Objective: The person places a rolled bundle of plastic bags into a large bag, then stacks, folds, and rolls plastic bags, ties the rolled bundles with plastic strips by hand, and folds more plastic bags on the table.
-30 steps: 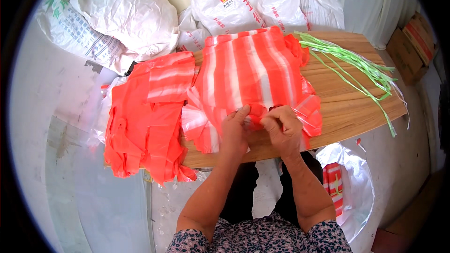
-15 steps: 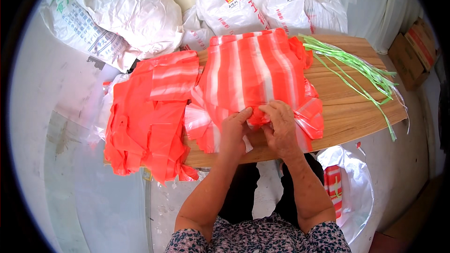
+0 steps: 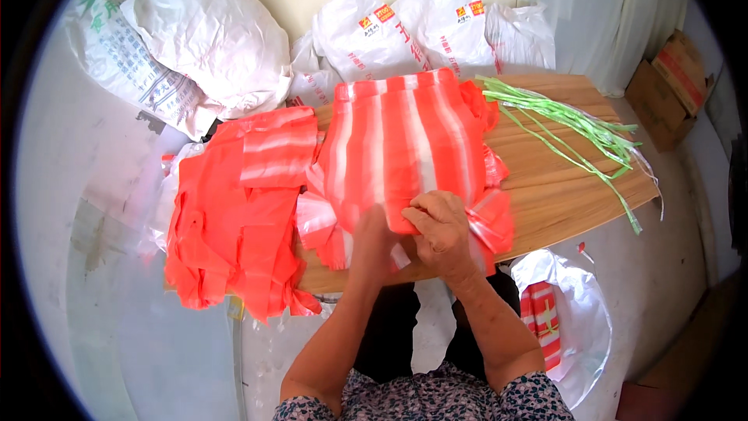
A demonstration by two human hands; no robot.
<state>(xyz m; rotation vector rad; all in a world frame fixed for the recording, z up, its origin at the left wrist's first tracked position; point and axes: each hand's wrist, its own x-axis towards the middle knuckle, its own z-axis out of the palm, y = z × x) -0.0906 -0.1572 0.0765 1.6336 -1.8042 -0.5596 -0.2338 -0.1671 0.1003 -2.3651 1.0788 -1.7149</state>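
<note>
A stack of red-and-white striped plastic bags (image 3: pixel 397 136) lies in front of me on a wooden table. At its near edge my right hand (image 3: pixel 442 232) is closed, thumb and fingers pinching the bag's red plastic. My left hand (image 3: pixel 372 240) is over the near left part of the same stack, its fingers smeared by motion, so their hold does not show. Crumpled side folds of the bags stick out beyond both hands. To the left rests a loose pile of red plastic bags (image 3: pixel 226 214), hanging over the table's near edge.
Green plastic strips (image 3: pixel 565 125) lie on the table (image 3: pixel 545 206) at the right. Stuffed white sacks (image 3: pixel 214 31) stand behind. Below the near right edge, an open white sack (image 3: pixel 580 327) holds a tied striped bundle (image 3: pixel 541 323). Cardboard boxes (image 3: pixel 662 97) stand at far right.
The whole view has shifted slightly. My hands were together at a gathered red part of the near edge; now the left has come away, and the bag front lies flatter.
</note>
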